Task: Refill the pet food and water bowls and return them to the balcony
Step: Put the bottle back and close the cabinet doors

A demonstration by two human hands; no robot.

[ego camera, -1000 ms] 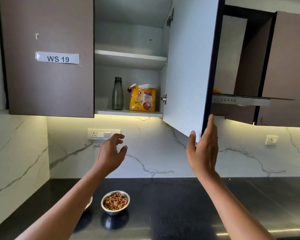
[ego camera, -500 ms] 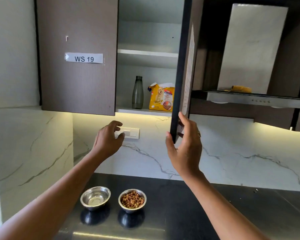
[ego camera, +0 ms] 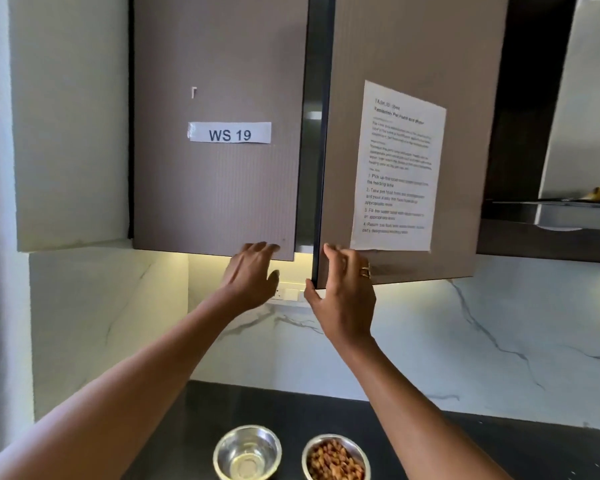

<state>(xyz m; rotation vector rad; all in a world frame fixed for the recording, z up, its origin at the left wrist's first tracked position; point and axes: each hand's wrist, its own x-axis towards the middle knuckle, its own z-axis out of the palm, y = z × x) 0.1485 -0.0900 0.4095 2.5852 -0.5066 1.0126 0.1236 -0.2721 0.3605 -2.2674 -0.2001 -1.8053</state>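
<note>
1. Nearest the camera, two steel bowls are sitting side by side on the black countertop [ego camera: 465, 441]. The left bowl [ego camera: 246, 452] is holding what looks like a little clear water; the right bowl [ego camera: 336, 457] is holding brown kibble. They are close to each other but not touching, and no hand is on either one.

2. Both bare forearms are reaching up and away from the bowls toward the wall cabinet.

3. The right hand [ego camera: 343, 299] is gripping the lower corner of the right cabinet door [ego camera: 406, 46], thumb on the dark edge and fingers [ego camera: 340, 258] lying across the door's front face. A ring [ego camera: 364, 271] is showing on one finger.

4. The left hand [ego camera: 253, 275] is hovering with fingers loosely spread just below the bottom edge of the left cabinet door [ego camera: 219, 188], holding nothing; whether the fingertips are touching the door I cannot tell.

5. The right door is standing slightly ajar, leaving a narrow gap between the two doors.

6. A printed instruction sheet [ego camera: 397, 168] is hanging taped on the right door, and a white label [ego camera: 229, 133] reading "WS 19" is sitting on the left door.

7. Behind the hands, a white switch plate [ego camera: 290, 294] is showing on the marble backsplash [ego camera: 499, 334].

8. At the far right, a steel chimney hood [ego camera: 575, 133] is jutting out.
</note>
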